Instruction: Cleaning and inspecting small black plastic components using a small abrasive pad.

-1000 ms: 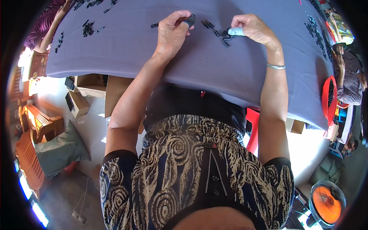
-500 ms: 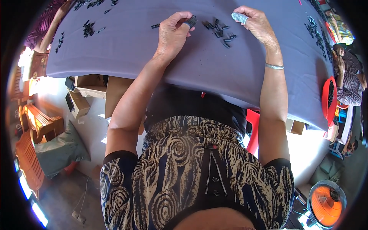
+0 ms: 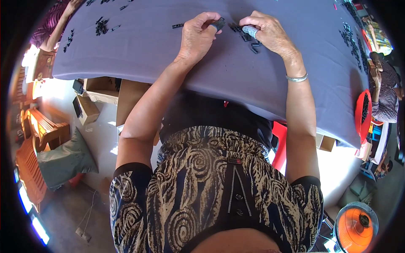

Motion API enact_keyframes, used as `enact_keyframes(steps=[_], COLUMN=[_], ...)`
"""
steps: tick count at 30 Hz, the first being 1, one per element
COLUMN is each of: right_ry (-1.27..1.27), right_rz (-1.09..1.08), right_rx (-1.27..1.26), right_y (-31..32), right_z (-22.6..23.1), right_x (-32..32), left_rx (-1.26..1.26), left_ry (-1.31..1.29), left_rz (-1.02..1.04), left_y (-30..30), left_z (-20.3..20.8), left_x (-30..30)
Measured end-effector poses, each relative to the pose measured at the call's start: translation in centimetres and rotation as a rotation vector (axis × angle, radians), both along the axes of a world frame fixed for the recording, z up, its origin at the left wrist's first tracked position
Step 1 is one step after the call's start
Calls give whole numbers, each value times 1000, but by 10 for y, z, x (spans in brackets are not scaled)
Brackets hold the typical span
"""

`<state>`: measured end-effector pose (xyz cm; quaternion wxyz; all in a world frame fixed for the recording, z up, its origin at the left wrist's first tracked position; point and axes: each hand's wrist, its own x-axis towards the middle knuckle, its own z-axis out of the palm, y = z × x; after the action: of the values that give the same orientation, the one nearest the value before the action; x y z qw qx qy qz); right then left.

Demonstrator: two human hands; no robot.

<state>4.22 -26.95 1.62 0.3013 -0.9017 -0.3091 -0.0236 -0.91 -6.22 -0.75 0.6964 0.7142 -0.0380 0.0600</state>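
Observation:
My left hand (image 3: 197, 39) is closed in a pinch over the grey-purple cloth (image 3: 143, 50), a dark cover on its thumb. What lies between its fingertips, if anything, is too small to make out. To the right, my right hand (image 3: 272, 34) has curled fingers and a pale grey speckled cover (image 3: 250, 30) on its thumb; a bracelet circles the wrist. Its fingertips hang over a small heap of short black cylindrical pieces (image 3: 254, 49), partly hiding them. Another black piece (image 3: 177, 26) lies just left of my left hand.
More black pieces (image 3: 101, 27) lie in clusters at the left and along the right (image 3: 350, 40). A red basin (image 3: 363, 110) of black pieces is at the table's right edge. Other people sit at both sides. Cardboard boxes (image 3: 100, 90) and an orange fan (image 3: 357, 227) stand below.
My right hand has moved left and slightly down, over the heap of black pieces and closer to my left hand. My left hand stays pinched, shifted slightly right in the picture.

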Motion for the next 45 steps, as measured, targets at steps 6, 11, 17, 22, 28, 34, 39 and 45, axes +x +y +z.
enact_keyframes(steps=[6,11,17,22,28,34,39,45], right_ry=[-21,62,119,397,460,357,227,137], right_rz=[23,16,-81,31,49,37,39,52], right_rx=[-45,17,24,497,770,615,498,429], right_y=[10,12,12,8,23,26,25,26], right_z=[17,18,11,-3,3,5,8,12], right_x=[-10,-11,-9,2,-8,-11,-13,-15], left_rx=[32,-29,33,33,-22,-22,-10,11], left_ry=[-43,58,-100,-110,-78,-63,-41,-41], left_rz=[-9,12,-32,-73,-124,-128,-106,-106], left_y=[0,3,-1,-3,-4,-6,-7,-5], left_z=[0,-9,-4,-3,-3,-1,-2,-6], left_x=[1,11,2,-2,-3,-3,-4,-1])
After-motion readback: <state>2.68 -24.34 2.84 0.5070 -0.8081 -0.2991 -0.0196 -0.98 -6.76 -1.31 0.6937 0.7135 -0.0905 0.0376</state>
